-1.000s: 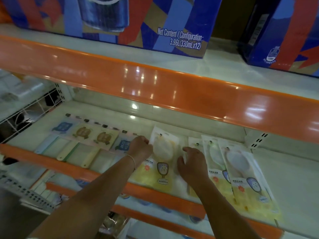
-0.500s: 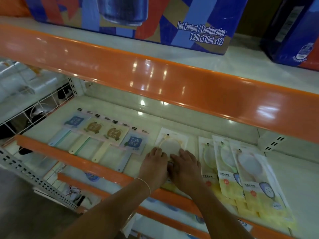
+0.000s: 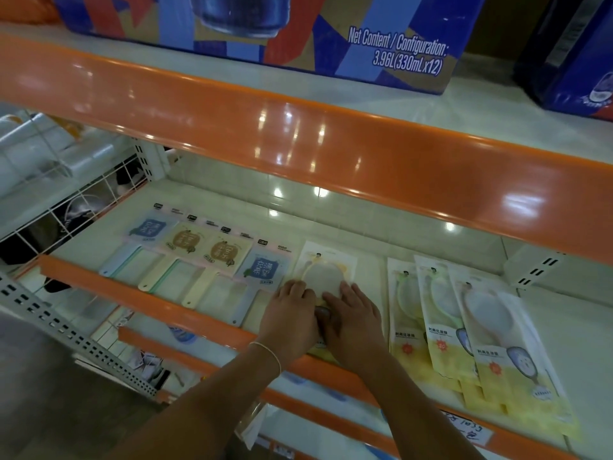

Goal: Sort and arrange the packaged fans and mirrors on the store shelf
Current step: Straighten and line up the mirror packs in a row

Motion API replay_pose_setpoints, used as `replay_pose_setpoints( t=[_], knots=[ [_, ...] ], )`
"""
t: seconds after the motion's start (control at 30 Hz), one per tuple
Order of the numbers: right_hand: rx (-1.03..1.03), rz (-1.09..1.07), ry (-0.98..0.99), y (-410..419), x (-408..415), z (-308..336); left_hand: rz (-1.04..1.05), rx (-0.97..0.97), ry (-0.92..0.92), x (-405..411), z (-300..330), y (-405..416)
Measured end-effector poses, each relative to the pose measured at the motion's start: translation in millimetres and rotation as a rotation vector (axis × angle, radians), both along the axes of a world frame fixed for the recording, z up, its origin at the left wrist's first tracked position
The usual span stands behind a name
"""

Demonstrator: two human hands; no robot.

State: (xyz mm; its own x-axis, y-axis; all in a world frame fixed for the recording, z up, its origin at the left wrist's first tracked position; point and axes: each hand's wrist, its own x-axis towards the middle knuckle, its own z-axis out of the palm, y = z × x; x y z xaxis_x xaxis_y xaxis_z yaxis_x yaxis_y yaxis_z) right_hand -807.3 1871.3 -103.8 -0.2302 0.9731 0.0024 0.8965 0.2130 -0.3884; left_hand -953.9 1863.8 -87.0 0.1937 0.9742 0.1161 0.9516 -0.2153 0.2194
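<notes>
both hands, left grip (image 3: pixel 292 313) and right grip (image 3: pixel 353 315), press flat, fingers straight, on glossy plastic mirror packet (image 3: pixel 326 263).

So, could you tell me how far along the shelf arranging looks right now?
Done: four packaged fans lie in a neat row on the left, and three mirror packs overlap on the right. In hand: the left hand and right hand press flat on a single mirror pack between the groups. Left: placing it with the other mirrors.

Drink carton (image 3: pixel 252 28) on upper shelf (image 3: pixel 298 141)
</notes>
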Motion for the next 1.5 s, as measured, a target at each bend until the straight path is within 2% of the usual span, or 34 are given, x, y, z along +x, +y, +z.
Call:
replay_pose_setpoints(
  t=[0.13,0.4,0.6,0.67,0.77,0.87,0.97,1.07,1.2,1.5],
  knots=[
    [-0.005,-0.006,0.008,0,-5,0,-0.026,0.044,-0.035,-4,-5,4],
    [0.06,-0.011,0.016,-2,-7,-8,-0.087,-0.002,-0.084,-7,-8,5],
    [0.126,-0.191,0.224,-5,-1,-1,-0.085,-0.04,-0.105,-9,-12,7],
    [0.179,-0.279,0.172,-8,9,5,-0.093,-0.025,-0.1,-9,-12,8],
    [0.114,-0.394,0.033,-11,27,12,-0.12,-0.059,-0.074,-9,-10,8],
    [0.075,-0.453,-0.012,-19,38,14,-0.13,-0.101,-0.019,-11,-11,9],
    [0.138,-0.477,0.003,-28,45,23,-0.128,-0.15,0.032,-9,-6,9],
    [0.1,-0.496,0.032,-33,44,32,-0.153,-0.164,0.111,-6,-2,9],
    [0.09,-0.455,-0.044,-42,36,18,-0.191,-0.158,0.175,-6,6,7],
    [0.026,-0.437,-0.107,-41,34,13,-0.209,-0.152,0.182,-10,9,7]
  ],
)
